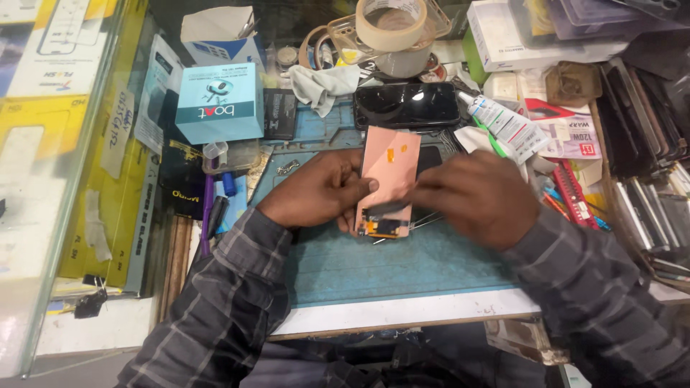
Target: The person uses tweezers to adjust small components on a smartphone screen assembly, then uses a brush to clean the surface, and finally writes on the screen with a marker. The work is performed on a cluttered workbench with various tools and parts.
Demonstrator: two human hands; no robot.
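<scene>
The left hand [320,192] is pinching the edge of a copper-backed phone screen panel [389,179] over the teal work mat [381,266]; the right hand [478,197] is gripping tweezers [424,218] at its lower end. A light-blue box [219,102] is sitting at upper left, a white glue tube [503,123] lying right, tape rolls [392,25] behind

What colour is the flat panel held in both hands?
Copper-pink panel, seen in the head view.

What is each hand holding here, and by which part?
Both hold the pink-backed screen panel above the blue mat. The left hand grips its left long edge; the right hand grips its right edge near the lower end.
</scene>
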